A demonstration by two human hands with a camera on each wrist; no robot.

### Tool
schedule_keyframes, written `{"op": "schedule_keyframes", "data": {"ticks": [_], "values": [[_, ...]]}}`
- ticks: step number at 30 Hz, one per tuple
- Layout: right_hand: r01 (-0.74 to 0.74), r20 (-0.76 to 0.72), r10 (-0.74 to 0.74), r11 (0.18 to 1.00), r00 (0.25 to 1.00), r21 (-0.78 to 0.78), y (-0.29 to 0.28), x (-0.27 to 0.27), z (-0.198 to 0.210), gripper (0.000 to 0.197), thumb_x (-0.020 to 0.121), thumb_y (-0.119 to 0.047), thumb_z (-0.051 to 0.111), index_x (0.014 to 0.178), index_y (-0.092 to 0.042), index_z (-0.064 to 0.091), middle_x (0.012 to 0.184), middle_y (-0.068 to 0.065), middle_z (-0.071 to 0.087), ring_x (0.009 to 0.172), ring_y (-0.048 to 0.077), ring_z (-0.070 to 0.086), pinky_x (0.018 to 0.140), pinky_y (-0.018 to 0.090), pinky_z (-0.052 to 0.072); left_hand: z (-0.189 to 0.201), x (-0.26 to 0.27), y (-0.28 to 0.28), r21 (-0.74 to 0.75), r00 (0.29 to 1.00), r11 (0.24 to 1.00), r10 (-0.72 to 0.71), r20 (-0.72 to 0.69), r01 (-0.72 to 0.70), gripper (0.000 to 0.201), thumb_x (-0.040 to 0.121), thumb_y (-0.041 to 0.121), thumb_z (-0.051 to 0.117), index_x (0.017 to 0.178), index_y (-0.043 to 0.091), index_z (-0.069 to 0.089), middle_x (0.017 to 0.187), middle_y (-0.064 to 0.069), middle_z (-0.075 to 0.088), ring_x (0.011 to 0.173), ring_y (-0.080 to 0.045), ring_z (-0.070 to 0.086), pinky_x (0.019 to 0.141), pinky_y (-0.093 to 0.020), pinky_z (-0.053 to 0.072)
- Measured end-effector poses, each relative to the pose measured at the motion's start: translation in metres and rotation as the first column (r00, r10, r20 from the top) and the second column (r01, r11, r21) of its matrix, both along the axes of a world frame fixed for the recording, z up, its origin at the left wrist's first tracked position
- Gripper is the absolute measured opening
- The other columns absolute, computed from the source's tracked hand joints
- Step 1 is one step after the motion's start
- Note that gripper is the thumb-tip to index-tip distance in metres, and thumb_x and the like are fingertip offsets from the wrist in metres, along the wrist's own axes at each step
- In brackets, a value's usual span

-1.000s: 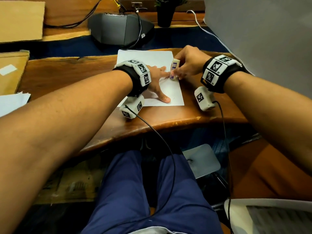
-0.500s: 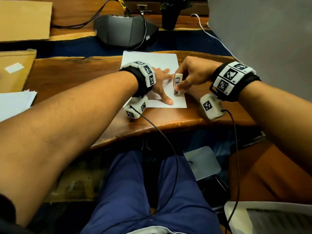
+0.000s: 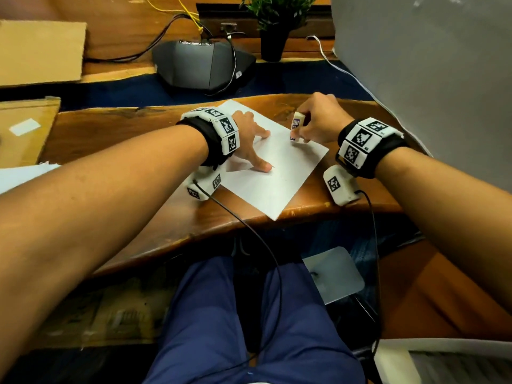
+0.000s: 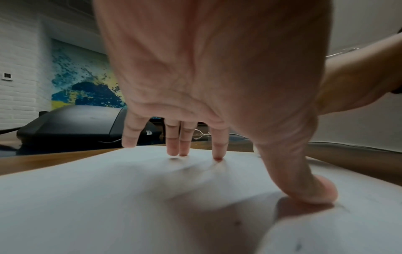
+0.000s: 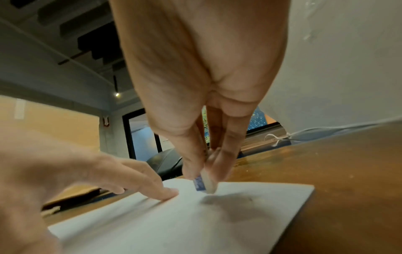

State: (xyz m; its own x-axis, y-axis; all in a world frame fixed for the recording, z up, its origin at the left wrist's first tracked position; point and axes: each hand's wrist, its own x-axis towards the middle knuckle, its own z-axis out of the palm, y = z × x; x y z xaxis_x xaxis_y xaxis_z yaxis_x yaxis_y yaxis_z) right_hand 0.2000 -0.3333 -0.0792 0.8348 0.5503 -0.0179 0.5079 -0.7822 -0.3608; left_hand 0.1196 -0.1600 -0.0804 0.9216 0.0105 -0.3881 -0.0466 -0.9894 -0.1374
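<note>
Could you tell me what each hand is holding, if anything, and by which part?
The right hand pinches the eraser by its sides, lower end on the paper. The left hand grips nothing; its fingers press the paper.

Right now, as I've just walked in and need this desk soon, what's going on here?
A person sits at a wooden table with a white paper sheet on it. The left hand presses the sheet flat with spread fingertips and thumb. The right hand pinches an eraser upright, its lower end down at the sheet near its right edge. It looks like erasing.
</note>
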Motion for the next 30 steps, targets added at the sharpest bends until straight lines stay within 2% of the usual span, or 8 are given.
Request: {"op": "schedule_keyframes", "data": {"ticks": [6,9,12,15,19,24,28,30], "values": [[0.064,-0.025,-0.064,0.997,0.998,0.031,0.001,0.007,-0.001,0.028,0.083,-0.024,0.079,0.106,-0.01,0.074,0.102,0.008,0.07,0.082,0.017,0.066,0.057,0.019,0.047,0.0,0.001,0.001,-0.153,0.998,0.988,0.006,0.056,0.003,0.084,0.063,0.066,0.077,0.13,0.021,0.052,0.129,-0.005,0.05,0.11,-0.025,0.048,0.097,-0.045,0.046],[0.042,-0.073,-0.041,0.999,0.996,0.011,0.004,0.008,0.003,0.027,0.084,-0.024,0.078,0.107,-0.01,0.073,0.096,0.007,0.072,0.076,0.013,0.069,0.062,0.02,0.051,-0.004,0.004,0.003,-0.244,0.997,0.967,0.058,-0.055,-0.07,0.098,0.059,0.059,0.084,0.141,0.038,0.034,0.14,-0.001,0.047,0.114,-0.026,0.049,0.099,-0.047,0.043],[0.083,-0.091,-0.078,0.995,0.993,0.056,0.001,0.013,0.004,0.027,0.083,-0.024,0.079,0.106,-0.011,0.074,0.095,0.005,0.071,0.079,0.014,0.07,0.066,0.021,0.053,-0.001,0.01,-0.002,-0.157,0.991,0.987,0.008,-0.136,-0.029,0.119,0.058,0.065,0.081,0.15,0.05,0.008,0.163,0.005,0.015,0.142,-0.031,0.031,0.112,-0.055,0.031],[0.084,-0.071,-0.078,0.992,0.994,0.093,0.001,0.011,-0.002,0.026,0.081,-0.024,0.08,0.103,-0.011,0.076,0.097,0.005,0.072,0.084,0.016,0.069,0.071,0.025,0.057,0.004,0.018,-0.009,-0.047,0.985,0.999,-0.016,-0.171,0.008,0.124,0.061,0.068,0.077,0.151,0.049,-0.007,0.163,0.01,-0.008,0.149,-0.028,0.015,0.116,-0.052,0.024],[-0.088,-0.174,0.091,0.996,0.98,0.027,0.003,0.0,0.002,0.022,0.081,-0.027,0.08,0.098,-0.014,0.076,0.089,0.0,0.074,0.077,0.01,0.07,0.063,0.021,0.053,0.004,0.019,-0.008,-0.003,0.986,0.999,-0.033,-0.163,0.033,0.124,0.06,0.073,0.074,0.15,0.05,-0.009,0.163,0.011,-0.011,0.15,-0.028,0.012,0.117,-0.052,0.022],[0.044,-0.126,-0.028,0.991,0.992,0.123,0.002,0.014,0.001,0.023,0.082,-0.025,0.08,0.1,-0.012,0.076,0.09,0.004,0.074,0.077,0.011,0.072,0.063,0.02,0.055,0.003,0.021,-0.011,0.016,0.982,0.999,-0.043,-0.184,0.047,0.127,0.057,0.074,0.074,0.149,0.05,-0.01,0.163,0.01,-0.012,0.149,-0.029,0.014,0.114,-0.051,0.024],[-0.195,-0.239,0.181,0.98,0.954,-0.038,0.008,0.0,0.004,0.019,0.082,-0.03,0.078,0.098,-0.019,0.076,0.086,-0.004,0.074,0.073,0.006,0.07,0.058,0.013,0.047,0.007,0.018,-0.013,0.084,0.982,0.995,-0.038,-0.183,0.055,0.128,0.058,0.077,0.071,0.151,0.046,-0.011,0.163,0.009,-0.013,0.15,-0.029,0.014,0.114,-0.049,0.025],[-0.078,-0.236,0.082,0.997,0.968,0.026,0.006,0.01,0.007,0.022,0.082,-0.029,0.079,0.1,-0.017,0.075,0.088,-0.002,0.075,0.073,0.006,0.071,0.058,0.014,0.049,0.007,0.019,-0.014,0.061,0.981,0.997,-0.043,-0.19,0.056,0.129,0.056,0.077,0.072,0.15,0.048,-0.012,0.163,0.008,-0.013,0.15,-0.029,0.013,0.114,-0.05,0.024]]}}
